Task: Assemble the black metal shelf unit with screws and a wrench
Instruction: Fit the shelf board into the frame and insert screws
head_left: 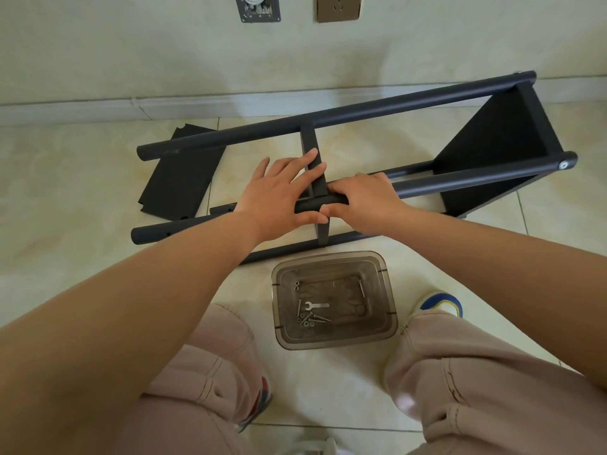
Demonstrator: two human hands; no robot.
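Pale glossy floor tiles (82, 178) run up to a light skirting board and a cream wall, where a brown socket plate (339, 7) and a grey metal plate (259, 8) sit at the top edge. On the floor lies the black metal shelf unit (361, 113) on its side, its long round tubes stretching from left to right, with one black shelf panel (499, 139) already fixed at the right end. A loose black panel (184, 178) lies flat on the tiles under the left ends of the tubes.

Both hands are on the near upper tube at its middle, close together. The left hand (282, 195) rests on it with fingers stretched forward over a flat upright crosspiece (317, 182) and the thumb under the tube. The right hand (368, 201) curls its fingers round the tube just beside the crosspiece; the thumb tips nearly meet.

Nearer the person, between the knees in pinkish trousers, stands a smoky clear plastic tub (387, 310). Inside it lie a small flat wrench (316, 305) and several screws (310, 318), with what look like washers or nuts among them, too small to tell. A blue and yellow shoe (443, 303) shows on the right.
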